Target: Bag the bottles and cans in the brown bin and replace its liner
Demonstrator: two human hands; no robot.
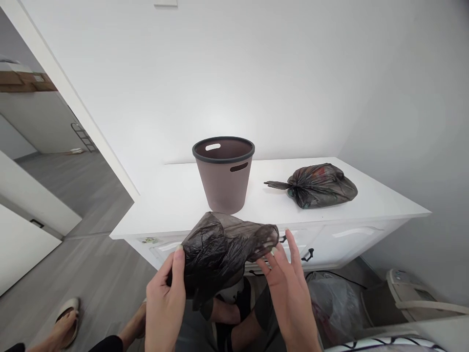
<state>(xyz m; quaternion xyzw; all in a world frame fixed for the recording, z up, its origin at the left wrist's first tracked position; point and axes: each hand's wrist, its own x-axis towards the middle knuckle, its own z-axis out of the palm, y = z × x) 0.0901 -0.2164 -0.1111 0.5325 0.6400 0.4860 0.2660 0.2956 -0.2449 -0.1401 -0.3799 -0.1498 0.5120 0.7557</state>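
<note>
The thin, translucent black plastic bag [220, 249] is wrinkled and partly spread, darkest at its lower left portion. It is located between the two hands, in front of the white desk [176, 210]. Left hand [166, 298]: grips the bag's edge between thumb and fingers. Right hand [287, 288]: fingers spread, fingertips at the bag's opposite end; whether they pinch it cannot be told. Count, desk top: one tapered mauve plastic bin [225, 186] with dark rim and two visible handle slots, upright; one filled, knotted black plastic bag [324, 188], lying on its side, right of the bin.
</note>
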